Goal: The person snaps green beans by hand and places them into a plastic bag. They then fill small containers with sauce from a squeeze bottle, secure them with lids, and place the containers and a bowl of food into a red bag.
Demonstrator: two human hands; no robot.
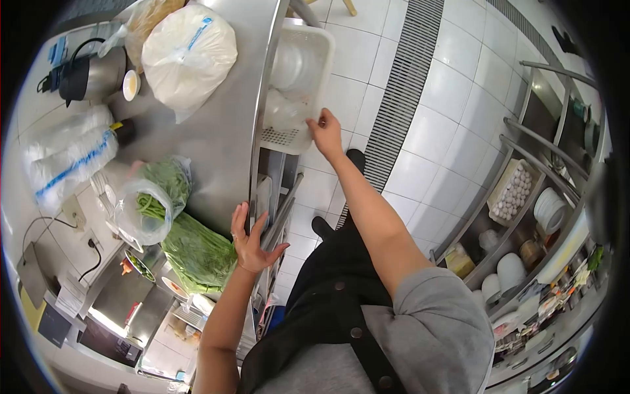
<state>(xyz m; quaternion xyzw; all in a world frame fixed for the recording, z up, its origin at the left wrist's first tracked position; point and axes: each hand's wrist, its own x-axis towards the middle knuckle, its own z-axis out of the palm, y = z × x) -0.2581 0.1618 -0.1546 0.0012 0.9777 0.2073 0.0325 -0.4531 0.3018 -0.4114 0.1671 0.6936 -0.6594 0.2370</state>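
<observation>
My right hand (pixel 326 134) is closed at the near right corner of a white plastic basket (pixel 321 82), its fingers curled on the rim. The basket juts out from under the steel counter and holds clear plastic containers (pixel 289 65). My left hand (pixel 249 241) is open with fingers spread, at the counter's edge. Beside it lies a clear bag of leafy greens (pixel 197 253). A second bag of greens (pixel 164 180) and a round clear plastic tub (pixel 143 213) sit just beyond.
On the steel counter (pixel 216 144) stand a large bag of white powder (pixel 190 56), a steel kettle (pixel 98 72) and wrapped plastic packs (pixel 69 157). A drain grate (pixel 403 98) crosses the tiled floor. Right-hand shelves hold a basket of eggs (pixel 515 190) and white bowls (pixel 550 210).
</observation>
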